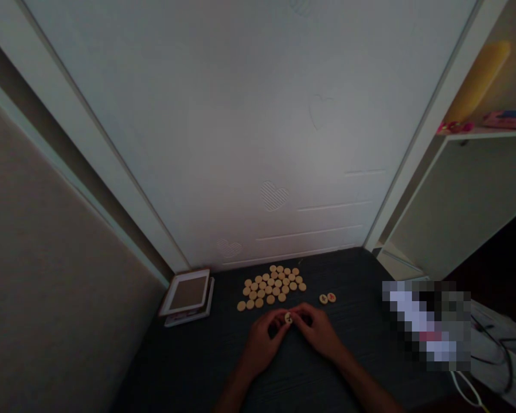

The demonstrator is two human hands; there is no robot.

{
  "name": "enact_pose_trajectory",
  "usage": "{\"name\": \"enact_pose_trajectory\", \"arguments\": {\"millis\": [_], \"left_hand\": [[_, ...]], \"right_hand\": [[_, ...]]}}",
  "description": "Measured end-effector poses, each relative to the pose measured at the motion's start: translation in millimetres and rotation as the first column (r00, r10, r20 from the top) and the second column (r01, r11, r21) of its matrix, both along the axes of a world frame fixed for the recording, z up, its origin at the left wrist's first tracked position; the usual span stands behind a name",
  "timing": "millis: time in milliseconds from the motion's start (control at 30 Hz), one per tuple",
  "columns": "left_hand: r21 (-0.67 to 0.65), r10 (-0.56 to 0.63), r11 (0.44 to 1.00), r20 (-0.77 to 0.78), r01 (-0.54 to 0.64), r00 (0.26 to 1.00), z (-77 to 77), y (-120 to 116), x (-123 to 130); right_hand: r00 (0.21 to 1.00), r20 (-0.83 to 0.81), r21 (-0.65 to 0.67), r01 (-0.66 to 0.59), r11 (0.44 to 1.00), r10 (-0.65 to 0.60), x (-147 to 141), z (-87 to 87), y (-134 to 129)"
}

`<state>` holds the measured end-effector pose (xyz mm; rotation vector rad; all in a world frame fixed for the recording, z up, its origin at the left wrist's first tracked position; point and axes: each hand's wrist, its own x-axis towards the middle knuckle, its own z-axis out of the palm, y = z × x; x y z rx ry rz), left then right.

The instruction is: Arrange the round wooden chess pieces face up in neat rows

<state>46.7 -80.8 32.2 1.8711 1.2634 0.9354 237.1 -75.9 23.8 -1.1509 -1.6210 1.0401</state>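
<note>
A round wooden Chinese chess piece (288, 318) with a dark mark on its face is held up between the fingertips of both hands. My left hand (264, 338) pinches it from the left, and my right hand (317, 327) grips it from the right. Just beyond the hands, many plain-faced wooden discs (265, 285) lie in loose rows on the dark table (189, 367). Right of these, two discs sit side by side with their marks showing: one with a dark mark (323, 299) and one with a red mark (331, 297).
A small stack with a white-bordered brown panel on top (190, 292) stands at the table's left. A white panel with embossed hearts (241, 143) rises behind the table. At right are a blurred-out object (425, 324), a white cable (466, 390) and a shelf (485, 136) holding a yellow item.
</note>
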Motion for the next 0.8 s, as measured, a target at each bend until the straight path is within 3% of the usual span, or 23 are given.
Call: {"name": "enact_pose_trajectory", "arguments": {"millis": [200, 433, 800], "left_hand": [[-0.010, 0.016, 1.000, 0.026, -0.016, 1.000, 3.8, 1, 0], [-0.018, -0.028, 0.999, -0.003, 0.028, 1.000, -0.3, 1, -1], [0.007, -0.044, 0.999, -0.045, 0.045, 0.998, -3.7, 0, 0]], "right_hand": [[0.999, 0.010, -0.002, -0.033, 0.999, 0.033, -2, 7.3, -3], [0.996, 0.068, -0.040, 0.068, 0.997, -0.065, -1, -2.9, 0], [0.995, 0.065, -0.045, 0.075, 0.996, -0.072, 2, -6.8, 2]]}}
